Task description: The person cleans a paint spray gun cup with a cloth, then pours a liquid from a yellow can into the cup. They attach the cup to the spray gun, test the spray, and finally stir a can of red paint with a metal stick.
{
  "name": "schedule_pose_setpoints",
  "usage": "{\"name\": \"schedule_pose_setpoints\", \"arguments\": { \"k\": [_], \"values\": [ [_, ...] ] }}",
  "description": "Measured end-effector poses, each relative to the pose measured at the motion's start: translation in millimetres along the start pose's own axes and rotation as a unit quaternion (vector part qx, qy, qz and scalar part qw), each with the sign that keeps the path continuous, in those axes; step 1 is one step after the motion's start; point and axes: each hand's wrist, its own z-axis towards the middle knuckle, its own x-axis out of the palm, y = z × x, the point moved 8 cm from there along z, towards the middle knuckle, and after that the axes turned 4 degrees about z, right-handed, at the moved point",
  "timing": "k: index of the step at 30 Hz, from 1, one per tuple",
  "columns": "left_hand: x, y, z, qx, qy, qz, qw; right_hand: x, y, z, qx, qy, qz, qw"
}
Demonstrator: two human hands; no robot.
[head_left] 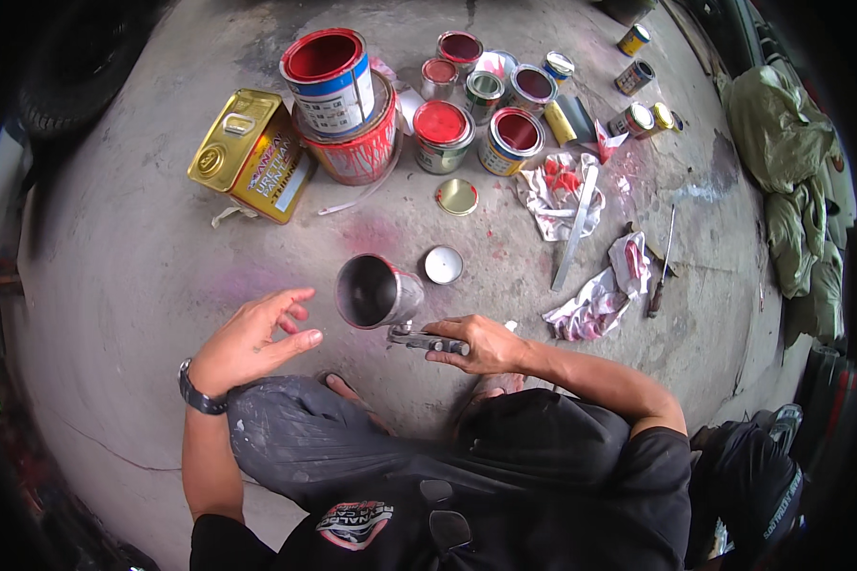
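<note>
- In the head view, the gravity-feed spray gun point(419, 339) is in front of the person's knees, above the concrete floor point(352, 224), its metal cup point(381, 291) uppermost, mouth open and tipped toward the camera.
- The right hand point(483, 343) is wrapped around the gun's body and handle; exactly how the fingers sit is partly hidden.
- The left hand point(265, 333) is bare, fingers parted and loosely curled, beside the cup but not touching it.
- The gun looks stiff and solid, probably fairly weighty for its size; the thin-walled cup seems lighter, and I see no liquid in its dark interior.
- With the cup perched on top, it would likely be top-heavy and prone to tipping, so the handle is the surest hold, with a second hand around the cup's outer wall.
- Smooth metal could be slippery if wet; the nozzle and cup rim deserve gentle treatment.
- A small round white lid point(444, 265) lies just beside the cup.
</note>
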Motion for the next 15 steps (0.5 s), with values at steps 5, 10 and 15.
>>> {"name": "schedule_pose_setpoints", "arguments": {
  "k": [5,10,15],
  "values": [
    [20,40,11,-0.024,0.067,0.046,0.996,16,-2,13,-0.056,0.026,0.033,0.998],
    [18,22,3,-0.034,0.096,-0.041,0.994,2,4,23,-0.055,0.022,0.018,0.998],
    [14,31,-1,-0.072,0.069,-0.022,0.995,1,-20,22,-0.040,0.004,0.015,0.999]
  ]
}}
